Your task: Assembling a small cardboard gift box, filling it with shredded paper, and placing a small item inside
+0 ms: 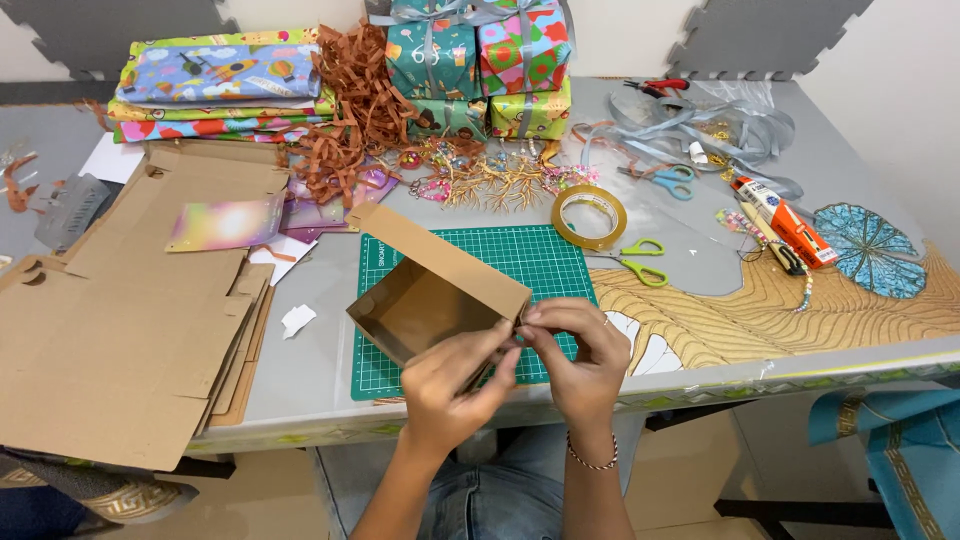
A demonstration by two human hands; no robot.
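A brown cardboard box is sitting half-folded over the near left part of a green cutting mat on the desk, just in front of the person. Its open mouth is facing up and toward the camera, showing the bare inside, and its long axis is running diagonally from the far left down to the near right. A long flap is standing along its far edge.

Both hands are meeting at the box's near right corner. The left hand is curling its fingers closed around the near wall of the box, thumb pressing on the edge. The right hand is pinching the same corner from the right side, fingertips closed tightly on the cardboard; a beaded bracelet is sitting on its wrist.

To the left, flat cardboard blanks are lying stacked. A roll of clear tape and green-handled scissors are lying just beyond the mat's right edge. Wrapped gift boxes and shredded brown paper are resting at the far side, with folded wrapping paper beside them.
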